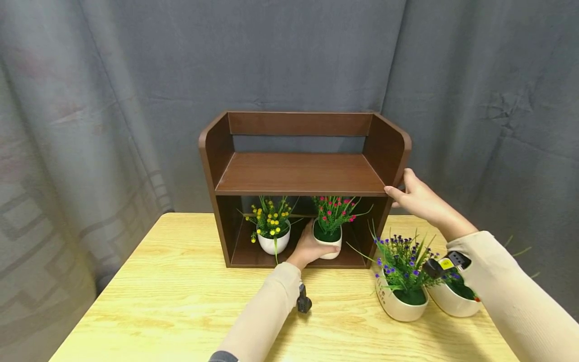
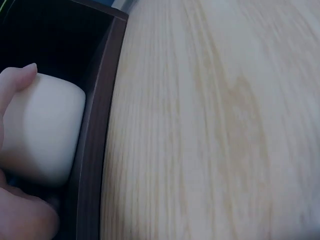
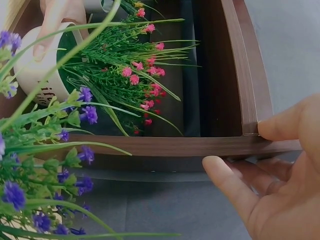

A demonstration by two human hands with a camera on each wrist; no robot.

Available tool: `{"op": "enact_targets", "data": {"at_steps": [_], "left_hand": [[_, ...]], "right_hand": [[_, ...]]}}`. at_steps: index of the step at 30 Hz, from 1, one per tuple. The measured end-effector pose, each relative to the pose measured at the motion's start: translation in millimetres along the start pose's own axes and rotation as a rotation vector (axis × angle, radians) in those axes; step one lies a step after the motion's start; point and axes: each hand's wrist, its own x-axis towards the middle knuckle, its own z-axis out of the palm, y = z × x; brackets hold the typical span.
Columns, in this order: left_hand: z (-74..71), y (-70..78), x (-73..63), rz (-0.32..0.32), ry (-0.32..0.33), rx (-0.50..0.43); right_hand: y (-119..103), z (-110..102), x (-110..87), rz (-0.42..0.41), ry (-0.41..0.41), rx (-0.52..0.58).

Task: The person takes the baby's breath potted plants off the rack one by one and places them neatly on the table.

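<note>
A dark brown two-tier wooden shelf [image 1: 300, 173] stands on the table. In its lower compartment my left hand [image 1: 308, 249] grips a white flowerpot [image 2: 52, 127] of pink-red flowers [image 3: 135, 75], thumb and fingers on either side of the pot. The pot is close to the compartment's front edge in the left wrist view. To its left, inside the same compartment, sits a white pot with yellow flowers [image 1: 274, 243]. My right hand [image 1: 422, 203] holds the shelf's right side panel, its thumb at the front corner by the upper board and its fingers around the outer side [image 3: 270, 192].
On the table [image 1: 172, 281], right of the shelf, stands a lettered white pot of purple flowers [image 1: 404, 304]. Another white pot [image 1: 457, 301] is beside it, partly hidden by my right sleeve. Grey curtains [image 1: 294, 55] hang behind the shelf.
</note>
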Motion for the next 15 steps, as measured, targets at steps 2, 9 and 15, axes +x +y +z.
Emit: {"op": "enact_targets", "data": {"at_steps": [2, 9, 15], "left_hand": [[0.6, -0.5, -0.1, -0.017, 0.007, 0.018], [3.7, -5.7, 1.5, -0.039, 0.037, 0.068], [2.3, -3.8, -4.9, -0.01, 0.066, 0.046]], "right_hand": [[0.7, 0.2, -0.1, 0.006, -0.002, -0.002], [2.9, -0.1, 1.5, 0.033, -0.004, -0.004], [2.0, 0.0, 1.7, 0.042, -0.003, -0.007]]}}
